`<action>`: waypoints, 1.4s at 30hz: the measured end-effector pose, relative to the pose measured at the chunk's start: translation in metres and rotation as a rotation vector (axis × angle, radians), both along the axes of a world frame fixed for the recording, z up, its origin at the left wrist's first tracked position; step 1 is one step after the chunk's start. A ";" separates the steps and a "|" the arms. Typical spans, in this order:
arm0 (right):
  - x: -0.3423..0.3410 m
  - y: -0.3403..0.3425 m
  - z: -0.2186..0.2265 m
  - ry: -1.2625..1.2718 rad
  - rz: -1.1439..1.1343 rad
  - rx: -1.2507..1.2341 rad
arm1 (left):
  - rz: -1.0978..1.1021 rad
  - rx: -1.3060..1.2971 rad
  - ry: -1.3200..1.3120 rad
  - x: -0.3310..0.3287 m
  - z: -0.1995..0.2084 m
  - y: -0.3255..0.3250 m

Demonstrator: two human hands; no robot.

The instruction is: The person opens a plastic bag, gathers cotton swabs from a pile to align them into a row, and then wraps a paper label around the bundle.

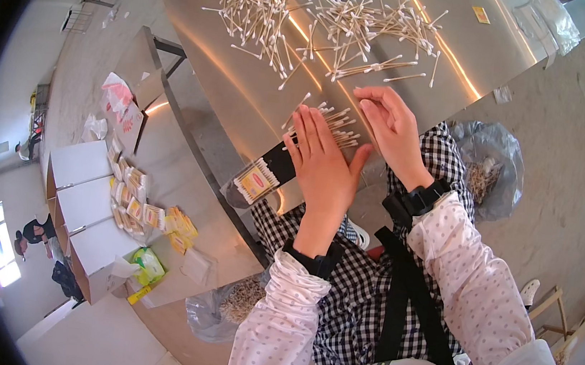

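Note:
My left hand [322, 158] lies flat with its fingers stretched over a small bunch of cotton swabs [343, 125] near the metal table's edge. The bunch shows beyond its fingertips and between its thumb and forefinger. My right hand [393, 130] is just to the right, its fingers loosely bent and apart from the thumb, with nothing visible in it. Left of my left hand is a black strip [279, 164], partly covered by that hand. At its outer end is a clear packet of cotton swabs [255, 181] with a yellow and red label.
A large loose pile of cotton swabs [262, 7] spreads over the far part of the metal table [207, 75]. A side table on the left bears filled swab packets [135, 183] and white boxes [82, 194]. Plastic bags of swabs [484, 175] stand by my legs.

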State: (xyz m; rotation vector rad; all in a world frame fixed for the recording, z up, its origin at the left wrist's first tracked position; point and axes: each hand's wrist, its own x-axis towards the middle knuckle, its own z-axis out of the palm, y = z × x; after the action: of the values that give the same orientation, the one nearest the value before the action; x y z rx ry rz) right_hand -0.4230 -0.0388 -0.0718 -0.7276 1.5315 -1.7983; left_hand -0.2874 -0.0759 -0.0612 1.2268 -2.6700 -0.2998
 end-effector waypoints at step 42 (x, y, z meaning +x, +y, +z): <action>0.035 -0.029 0.011 -0.152 0.051 -0.094 | 0.410 0.810 1.401 0.004 0.013 -0.019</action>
State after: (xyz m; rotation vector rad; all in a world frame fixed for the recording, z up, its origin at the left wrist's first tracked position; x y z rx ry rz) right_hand -0.3880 -0.0678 -0.0611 -0.6520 1.3261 -1.8528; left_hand -0.2837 -0.0949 -0.0484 1.0005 -1.0536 -1.5327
